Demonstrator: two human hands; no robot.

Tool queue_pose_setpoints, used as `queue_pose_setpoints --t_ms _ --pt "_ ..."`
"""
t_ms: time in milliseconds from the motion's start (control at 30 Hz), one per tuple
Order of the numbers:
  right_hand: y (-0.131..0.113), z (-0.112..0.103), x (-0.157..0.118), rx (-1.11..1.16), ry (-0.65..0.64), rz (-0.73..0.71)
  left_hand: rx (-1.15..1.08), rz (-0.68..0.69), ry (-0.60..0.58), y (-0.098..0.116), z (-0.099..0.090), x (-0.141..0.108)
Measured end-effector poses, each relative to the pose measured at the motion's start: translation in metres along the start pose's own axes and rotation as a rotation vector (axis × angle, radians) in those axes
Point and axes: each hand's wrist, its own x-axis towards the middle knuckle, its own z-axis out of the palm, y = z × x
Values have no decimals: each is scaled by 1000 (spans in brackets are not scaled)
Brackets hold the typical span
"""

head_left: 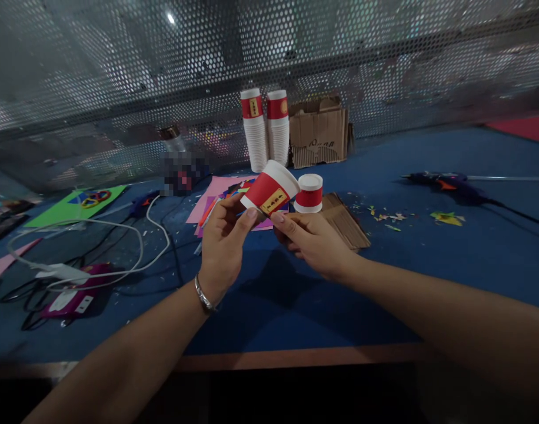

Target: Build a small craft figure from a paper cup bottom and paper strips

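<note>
Bare forearms (428,312) frame a single paper cup (269,188), whole and held aloft

Brown edging (305,356) runs along the near side of a broad blue tabletop (362,306). Above it, the left hand (228,241), with a silver bracelet (203,295) at its wrist, grips the tilted cup, white with a red band and a gold label. The right hand (313,241) has its thumb at the cup's lower edge; whether it also pinches there cannot be told.

As far as can be judged, the work is at an early point: nothing shows as cut from or fixed to the held cup. Just beyond, a second red-banded white paper cup (309,194) stands near a flat brown corrugated cardboard piece (346,222). Small coloured paper scraps (391,215) suggest some cutting is done.

To the left, a purple power strip (95,282) lies among looped white cable (142,250); to the right rests a dark blue glue gun (455,187) with an orange trigger. Farther back, two tall stacks of white paper cups (258,144) look largely unused, beside a torn brown cardboard box (320,138). Behind everything rises a dim, perforated grey metal screen (384,76).
</note>
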Motion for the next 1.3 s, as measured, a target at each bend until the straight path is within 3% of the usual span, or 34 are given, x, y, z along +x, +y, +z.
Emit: queue_pose_setpoints --t_ms 267,567,700,833,900,1133,1300 --pt "7 -1 0 -24 37 15 138 56 -89 -4 0 -5" --pt "9 -1 -1 -27 37 -12 236 108 -44 -1 6 -15" --pt "9 -1 2 -28 39 -9 113 26 -7 -3 8 -13" --pt "10 0 3 -28 35 0 -113 -227 31 -5 6 -9" --pt "11 -1 3 -32 39 9 -137 -284 7 -5 4 -6" --pt "10 -2 -1 -72 53 -7 -117 -174 3 -4 6 -8" --pt "7 -1 -4 -69 38 -36 -119 -170 5 -3 9 -11"
